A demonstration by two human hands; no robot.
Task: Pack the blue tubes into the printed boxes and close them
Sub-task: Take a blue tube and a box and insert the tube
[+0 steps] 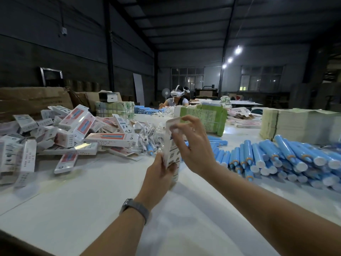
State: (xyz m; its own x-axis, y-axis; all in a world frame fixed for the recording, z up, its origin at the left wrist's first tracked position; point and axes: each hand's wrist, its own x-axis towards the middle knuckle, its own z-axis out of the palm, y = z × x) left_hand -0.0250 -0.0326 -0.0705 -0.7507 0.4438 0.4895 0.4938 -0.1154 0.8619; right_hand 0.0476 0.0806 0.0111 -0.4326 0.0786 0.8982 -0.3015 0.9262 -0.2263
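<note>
You've got one printed box (172, 145) standing almost upright above the middle of the table (92, 196), and that's a sensible way to carry it: the open end faces up, where your other hand can get at it. Your left hand (158, 174) grips the lower part of the box, fingers curled round its narrow sides, so the carton stays steady while the top is worked. Your right hand (191, 145) is up at the top end, thumb and fingertips pinching at the flap there; the blur makes it hard to say whether the flap is being tucked in or pulled open, and I can't tell whether a tube is already inside.

The supply is laid out to suit this: the blue tubes (273, 157) lie in a loose row along the table's right edge, caps toward you, within easy reach of the right hand. The heap of printed boxes (77, 130) sits toward the left edge, on the side of the holding hand, probably the finished pile. Between them lies a tangle of small clear packets (147, 133). Stacks of flat cartons (299, 124) wait at the far right corner, and another person (177, 100) works at the far end.

If the flap is closing, press it square so the box doesn't spring open on that heap.
</note>
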